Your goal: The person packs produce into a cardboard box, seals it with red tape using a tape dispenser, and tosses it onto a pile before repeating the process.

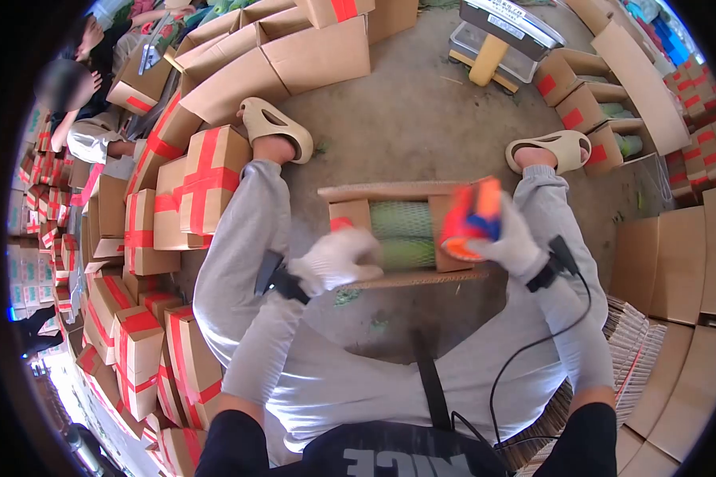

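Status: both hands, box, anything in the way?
Right hand gripping tape dispenser. Left hand blurred, near left end of box. Box open, green contents showing. Dispenser partly hides right end.

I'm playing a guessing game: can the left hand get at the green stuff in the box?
Probably yes. The left hand is beside the box's opening, and the gap between the folded end flaps leaves some green stuff showing. The hand is blurred, so I can't tell if it's empty.

The gloved right hand (515, 245) grips a blurred orange, red and blue tool (471, 221) over the three o'clock end of an open carton (382, 191) holding green netted contents (403, 226). The left hand (338, 261) is at its eight o'clock corner. Taped boxes (141, 219) crowd nine o'clock.
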A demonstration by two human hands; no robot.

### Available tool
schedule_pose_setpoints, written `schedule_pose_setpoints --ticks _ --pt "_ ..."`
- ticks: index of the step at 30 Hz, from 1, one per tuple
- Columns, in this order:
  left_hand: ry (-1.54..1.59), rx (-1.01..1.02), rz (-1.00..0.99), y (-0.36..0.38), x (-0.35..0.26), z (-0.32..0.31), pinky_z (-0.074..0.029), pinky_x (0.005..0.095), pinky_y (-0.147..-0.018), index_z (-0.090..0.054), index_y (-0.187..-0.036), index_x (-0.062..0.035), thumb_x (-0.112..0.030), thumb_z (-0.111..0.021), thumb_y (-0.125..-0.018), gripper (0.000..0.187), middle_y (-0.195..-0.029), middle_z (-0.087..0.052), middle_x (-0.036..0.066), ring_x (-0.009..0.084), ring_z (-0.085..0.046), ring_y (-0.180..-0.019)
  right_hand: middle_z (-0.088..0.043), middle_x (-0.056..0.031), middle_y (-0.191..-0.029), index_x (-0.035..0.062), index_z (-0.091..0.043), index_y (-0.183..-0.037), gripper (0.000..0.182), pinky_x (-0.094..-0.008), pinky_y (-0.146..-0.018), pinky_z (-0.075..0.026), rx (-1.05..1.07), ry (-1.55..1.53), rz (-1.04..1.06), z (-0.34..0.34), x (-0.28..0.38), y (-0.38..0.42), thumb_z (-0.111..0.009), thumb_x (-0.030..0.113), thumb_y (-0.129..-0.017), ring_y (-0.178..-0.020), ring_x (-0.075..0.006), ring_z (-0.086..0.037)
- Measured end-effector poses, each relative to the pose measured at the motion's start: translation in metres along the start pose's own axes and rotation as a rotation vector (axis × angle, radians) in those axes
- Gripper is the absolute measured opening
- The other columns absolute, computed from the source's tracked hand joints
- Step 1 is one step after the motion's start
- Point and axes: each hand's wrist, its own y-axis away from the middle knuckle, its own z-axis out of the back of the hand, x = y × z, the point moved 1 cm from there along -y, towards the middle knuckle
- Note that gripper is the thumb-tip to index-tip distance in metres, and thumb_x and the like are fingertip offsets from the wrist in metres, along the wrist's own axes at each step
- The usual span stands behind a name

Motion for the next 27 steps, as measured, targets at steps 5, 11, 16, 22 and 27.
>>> schedule_pose_setpoints --ticks 5,11,16,22,27 --pt "0.015 0.162 0.332 -0.012 -0.053 0.018 -0.054 0.0482 -0.092 -0.067 -0.120 -0.0017 -0.059 -0.068 -0.093 0.063 -0.111 -0.071 0.024 0.0404 -0.069 -0.106 -0.061 -0.0128 -0.134 0.0029 -0.045 -0.147 0.089 -0.0376 -0.107 -0.049 -0.027 -0.028 -0.059 -0.017 0.015 -0.008 -0.092 0.026 -0.075 -0.124 -0.0209 -0.060" --pt "-0.151 -0.220 0.449 -0.004 -0.055 0.002 -0.055 0.0472 -0.080 -0.070 -0.099 -0.0078 -0.055 -0.086 -0.075 0.055 -0.090 -0.069 0.015 0.0345 -0.072 -0.087 -0.064 -0.0153 -0.130 0.0053 -0.049 -0.144 0.087 -0.0402 -0.104 -0.052 -0.184 -0.002 -0.037 -0.006 0.006 -0.005 -0.093 0.030 -0.074 -0.122 -0.0271 -0.064" --pt "-0.296 -0.844 0.283 -0.030 -0.012 -0.026 -0.048 0.0497 -0.097 -0.065 -0.121 -0.0055 -0.046 -0.093 -0.065 0.075 -0.125 -0.064 0.019 0.0409 -0.060 -0.116 -0.068 -0.0124 -0.123 0.0071 -0.053 -0.137 0.079 -0.0379 -0.096 -0.057 -0.324 0.005 0.195 0.034 0.033 0.010 -0.094 0.026 -0.073 -0.112 -0.0267 -0.070" --pt "-0.713 -0.841 0.199 -0.031 -0.044 -0.007 -0.029 0.0625 -0.119 -0.048 -0.152 -0.0055 -0.047 -0.086 -0.074 0.096 -0.153 -0.048 0.027 0.0486 -0.039 -0.145 -0.073 -0.0115 -0.109 0.0089 -0.060 -0.128 0.069 -0.0376 -0.089 -0.059 -0.012 0.158 0.108 -0.009 0.007 0.010 -0.095 0.020 -0.070 -0.099 -0.0273 -0.074" --pt "-0.667 -0.641 0.143 -0.037 -0.056 -0.012 -0.031 0.0563 -0.120 -0.049 -0.148 0.0035 -0.041 -0.077 -0.085 0.081 -0.153 -0.050 0.024 0.0382 -0.044 -0.144 -0.073 -0.0119 -0.110 0.0101 -0.064 -0.122 0.064 -0.0394 -0.086 -0.059 0.158 0.334 0.298 0.001 0.014 0.013 -0.095 0.023 -0.068 -0.098 -0.0320 -0.074"
